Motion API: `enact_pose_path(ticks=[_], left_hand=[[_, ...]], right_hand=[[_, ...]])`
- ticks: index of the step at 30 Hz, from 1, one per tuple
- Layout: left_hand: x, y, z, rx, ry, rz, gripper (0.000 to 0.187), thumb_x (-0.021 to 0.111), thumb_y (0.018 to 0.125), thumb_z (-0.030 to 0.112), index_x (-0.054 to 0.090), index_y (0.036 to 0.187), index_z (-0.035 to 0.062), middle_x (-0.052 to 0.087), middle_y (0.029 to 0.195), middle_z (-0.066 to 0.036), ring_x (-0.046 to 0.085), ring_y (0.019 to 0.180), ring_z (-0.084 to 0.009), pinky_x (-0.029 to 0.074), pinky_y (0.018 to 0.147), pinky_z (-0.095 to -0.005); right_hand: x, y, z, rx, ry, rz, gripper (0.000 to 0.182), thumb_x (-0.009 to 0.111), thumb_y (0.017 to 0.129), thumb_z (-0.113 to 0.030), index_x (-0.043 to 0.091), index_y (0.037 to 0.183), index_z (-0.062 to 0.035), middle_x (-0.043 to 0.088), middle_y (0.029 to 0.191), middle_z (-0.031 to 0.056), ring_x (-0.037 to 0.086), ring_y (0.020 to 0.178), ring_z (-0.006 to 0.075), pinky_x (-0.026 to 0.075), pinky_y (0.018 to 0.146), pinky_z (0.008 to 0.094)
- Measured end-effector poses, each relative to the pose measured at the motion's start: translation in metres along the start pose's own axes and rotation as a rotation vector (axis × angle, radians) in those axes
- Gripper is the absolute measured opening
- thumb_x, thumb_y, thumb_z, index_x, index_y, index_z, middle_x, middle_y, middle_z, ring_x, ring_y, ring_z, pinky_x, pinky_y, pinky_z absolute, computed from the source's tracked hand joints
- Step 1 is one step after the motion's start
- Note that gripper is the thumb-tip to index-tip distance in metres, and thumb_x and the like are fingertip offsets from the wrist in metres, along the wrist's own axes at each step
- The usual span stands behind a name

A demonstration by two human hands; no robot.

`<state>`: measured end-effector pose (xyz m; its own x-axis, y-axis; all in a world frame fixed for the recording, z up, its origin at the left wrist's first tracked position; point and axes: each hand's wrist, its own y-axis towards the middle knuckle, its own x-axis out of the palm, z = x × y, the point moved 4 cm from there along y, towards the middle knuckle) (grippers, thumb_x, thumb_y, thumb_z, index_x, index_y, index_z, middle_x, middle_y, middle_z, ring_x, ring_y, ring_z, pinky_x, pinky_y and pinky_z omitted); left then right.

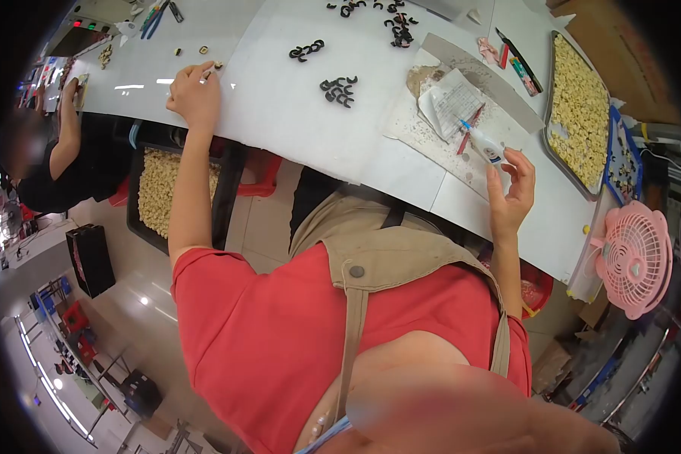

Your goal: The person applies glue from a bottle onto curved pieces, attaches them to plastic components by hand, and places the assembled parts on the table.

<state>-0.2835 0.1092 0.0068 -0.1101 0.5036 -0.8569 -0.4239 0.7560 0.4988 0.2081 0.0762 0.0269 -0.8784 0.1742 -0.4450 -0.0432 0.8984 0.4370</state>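
Note:
My left hand (195, 94) is over the left part of the white table (272, 113), its fingers pinched at a small pale and dark piece (218, 66). On the right, my right hand (511, 188) holds a small white bottle (486, 145) with a blue tip between thumb and fingers. The bottle's tip points up and left, over a stained white board (431, 140). A folded paper pad (452, 102) and a thin red stick (471, 129) lie on that board. Black curved pieces (339, 91) sit in small piles between my hands.
Trays of pale pieces stand at the right (579, 113) and below the table's left edge (163, 189). A pink fan (635, 259) is at the right corner. Pliers (153, 19) and a knife (518, 59) lie farther back. A co-worker (64, 151) is at the left.

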Motion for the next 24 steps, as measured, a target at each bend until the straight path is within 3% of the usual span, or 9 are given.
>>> enact_pose_path(ticks=[3,6,9,15,17,18,21,22,24], left_hand=[[-0.006,-0.004,0.036,0.144,-0.1,0.1,0.022,0.066,0.07,0.023,0.066,0.091,0.0197,0.057,0.1,-0.001,0.05,0.099,-0.02,0.034,0.082,-0.0385],[0.001,-0.013,0.078,0.244,-0.456,-0.017,0.022,0.068,0.068,0.021,0.067,0.089,0.0161,0.056,0.101,-0.002,0.049,0.1,-0.0203,0.034,0.084,-0.035],[0.019,-0.015,0.093,0.22,-0.568,-0.171,0.019,0.069,0.069,0.019,0.066,0.086,0.011,0.056,0.1,-0.004,0.049,0.098,-0.0213,0.035,0.083,-0.0328],[0.012,-0.01,0.099,0.534,-0.545,-0.116,0.015,0.064,0.074,0.013,0.063,0.087,0.0049,0.06,0.094,-0.005,0.056,0.087,-0.0213,0.043,0.076,-0.0353],[0.005,-0.013,0.099,0.37,-0.717,-0.195,0.014,0.063,0.076,0.013,0.06,0.087,0.0038,0.06,0.093,-0.006,0.058,0.082,-0.0218,0.046,0.071,-0.0324],[-0.001,-0.016,0.103,0.286,-0.799,-0.235,0.014,0.063,0.077,0.012,0.059,0.088,0.0033,0.06,0.092,-0.007,0.06,0.08,-0.022,0.047,0.068,-0.0309],[-0.013,-0.031,0.111,-0.145,-1.394,-0.427,0.019,0.058,0.082,0.01,0.051,0.097,0.0001,0.061,0.094,-0.012,0.062,0.079,-0.0207,0.05,0.068,-0.0259],[-0.019,-0.039,0.116,-0.252,-1.514,-0.471,0.027,0.054,0.084,0.008,0.043,0.107,-0.0016,0.061,0.092,-0.014,0.062,0.081,-0.02,0.05,0.068,-0.0237],[-0.02,-0.06,0.129,-0.328,-1.695,-0.542,0.028,0.054,0.084,0.005,0.042,0.108,-0.0008,0.061,0.091,-0.014,0.061,0.08,-0.0189,0.049,0.067,-0.023]], right_hand=[[0.0,-0.004,0.006,0.035,-0.007,0.025,0.029,0.063,0.072,0.001,0.054,0.1,-0.0023,0.053,0.105,0.0095,0.051,0.092,0.0161,0.043,0.075,0.0261],[-0.001,-0.007,0.01,0.055,-0.03,0.028,0.027,0.063,0.073,0.001,0.055,0.099,-0.0025,0.055,0.102,0.0085,0.052,0.089,0.0155,0.043,0.074,0.0257],[-0.002,-0.008,0.009,0.058,-0.043,0.023,0.025,0.062,0.073,0.001,0.056,0.097,-0.0023,0.056,0.099,0.008,0.053,0.087,0.0154,0.044,0.072,0.0257],[-0.019,0.01,0.012,0.014,-0.133,-0.072,0.017,0.061,0.075,-0.003,0.058,0.092,-0.0012,0.06,0.09,0.0069,0.055,0.079,0.0146,0.044,0.071,0.0246],[-0.025,0.028,0.013,0.01,-0.161,-0.096,0.016,0.061,0.076,-0.005,0.059,0.091,-0.0009,0.061,0.089,0.0062,0.056,0.079,0.0142,0.044,0.072,0.0243],[-0.026,0.034,0.023,0.116,-0.075,-0.082,0.019,0.061,0.077,-0.008,0.06,0.094,-0.0012,0.061,0.091,0.0062,0.056,0.079,0.0141,0.044,0.072,0.0242],[-0.024,0.053,0.05,0.289,0.077,-0.083,0.026,0.063,0.077,-0.016,0.061,0.098,-0.0021,0.061,0.095,0.0067,0.056,0.082,0.0134,0.043,0.074,0.0238],[-0.022,0.055,0.054,0.323,0.115,-0.095,0.028,0.064,0.077,-0.018,0.061,0.1,-0.0024,0.061,0.097,0.0069,0.056,0.083,0.0131,0.043,0.074,0.0236],[-0.015,0.048,0.048,0.319,-0.016,-0.23,0.031,0.064,0.077,-0.021,0.061,0.102,-0.0034,0.061,0.095,0.007,0.056,0.083,0.0129,0.043,0.073,0.0236]])
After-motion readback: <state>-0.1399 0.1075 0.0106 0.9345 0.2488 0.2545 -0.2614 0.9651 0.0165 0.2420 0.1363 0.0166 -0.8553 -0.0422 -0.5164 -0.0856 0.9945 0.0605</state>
